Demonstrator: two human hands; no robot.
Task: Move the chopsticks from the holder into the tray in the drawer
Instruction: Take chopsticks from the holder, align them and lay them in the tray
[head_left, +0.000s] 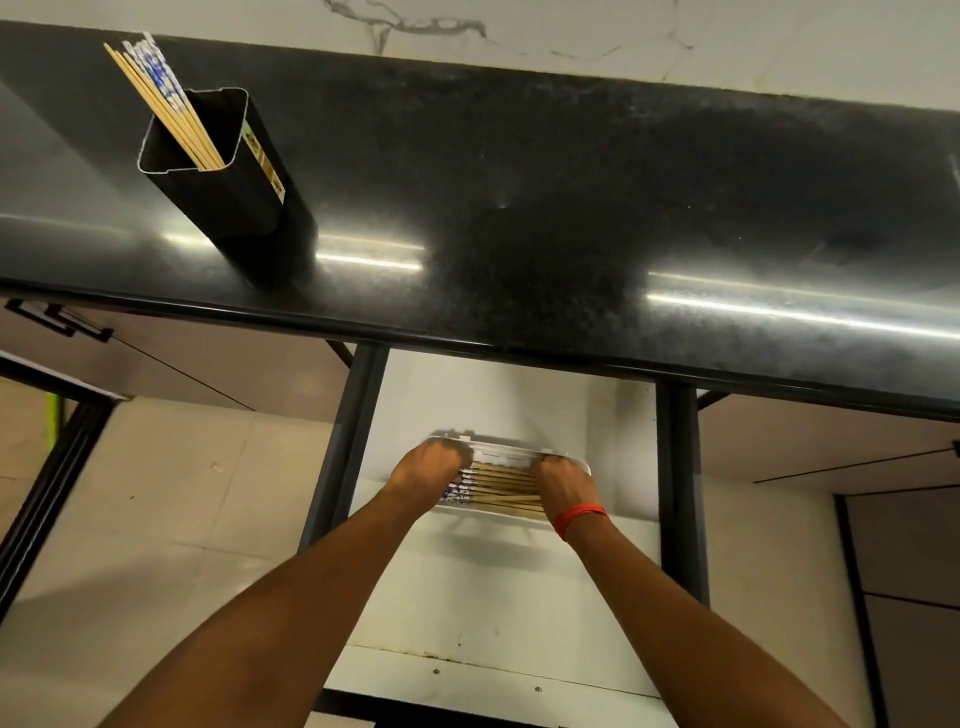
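Observation:
A black rectangular holder (244, 176) stands on the dark countertop at the left, with several bamboo chopsticks (166, 109) with blue-and-white tops leaning out of it. Below the counter an open white drawer (483, 587) holds a white tray (511, 451). Several more chopsticks (501, 486) lie side by side in the tray. My left hand (428, 465) is over the patterned ends at the tray's left, fingers curled down on them. My right hand (558, 486), a red band at its wrist, is curled over the plain ends at the right. The fingertips are hidden.
The black stone countertop (571, 218) overhangs the back of the drawer. Dark drawer rails (680, 488) run along both sides. A marble wall (519, 31) lies behind the counter. Beige floor tiles (182, 493) show at the lower left, and dark cabinet fronts at the right.

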